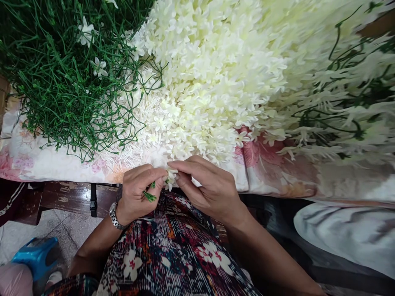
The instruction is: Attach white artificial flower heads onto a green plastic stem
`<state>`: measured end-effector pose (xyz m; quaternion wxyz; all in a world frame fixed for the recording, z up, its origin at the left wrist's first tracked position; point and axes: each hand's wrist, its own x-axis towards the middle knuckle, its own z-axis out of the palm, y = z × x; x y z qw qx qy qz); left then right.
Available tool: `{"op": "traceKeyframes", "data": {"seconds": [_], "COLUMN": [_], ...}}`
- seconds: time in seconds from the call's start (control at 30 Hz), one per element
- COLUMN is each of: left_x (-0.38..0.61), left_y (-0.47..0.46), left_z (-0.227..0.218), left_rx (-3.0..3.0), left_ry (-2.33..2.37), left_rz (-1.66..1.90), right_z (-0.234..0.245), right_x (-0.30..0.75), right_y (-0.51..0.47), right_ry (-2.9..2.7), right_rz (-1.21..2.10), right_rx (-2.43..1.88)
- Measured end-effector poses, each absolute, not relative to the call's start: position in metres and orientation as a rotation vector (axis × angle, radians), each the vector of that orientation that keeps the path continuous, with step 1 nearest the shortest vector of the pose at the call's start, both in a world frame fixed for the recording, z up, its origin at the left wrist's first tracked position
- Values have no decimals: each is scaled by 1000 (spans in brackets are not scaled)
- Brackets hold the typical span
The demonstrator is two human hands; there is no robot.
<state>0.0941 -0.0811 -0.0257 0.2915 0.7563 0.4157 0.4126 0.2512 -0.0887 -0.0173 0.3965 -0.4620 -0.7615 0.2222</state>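
Observation:
My left hand (140,187), with a watch at the wrist, is closed around a green artificial flower stem (149,196) whose branched tips stick out below the fingers. Between both hands sits a small white artificial flower (170,179). My right hand (210,187) pinches at this blossom with thumb and forefinger, close to the left fingertips. Just beyond the hands lies a big heap of cream-white artificial blossoms (212,78). Green plastic stems (68,82) are piled at the left, a few carrying white flowers.
Thin white plastic pieces (123,144) lie between the piles. Finished-looking white flower sprays (333,119) spread along the right. A floral cloth (61,160) covers the table edge. Below left stands a blue stool (35,255) on the floor; pale fabric (345,234) shows at the lower right.

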Motion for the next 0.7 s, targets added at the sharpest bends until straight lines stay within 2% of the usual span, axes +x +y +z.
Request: {"op": "traceKeyframes", "data": {"seconds": [0.7], "left_x": [95], "left_y": [-83], "left_z": [-19], "left_rx": [1740], "left_ry": [1182], "left_rz": [1035], "right_z": [-18], "right_x": [251], "right_y": [-89], "right_ry": [-1971], "right_rz": [566], "right_rx": [-1120]}}
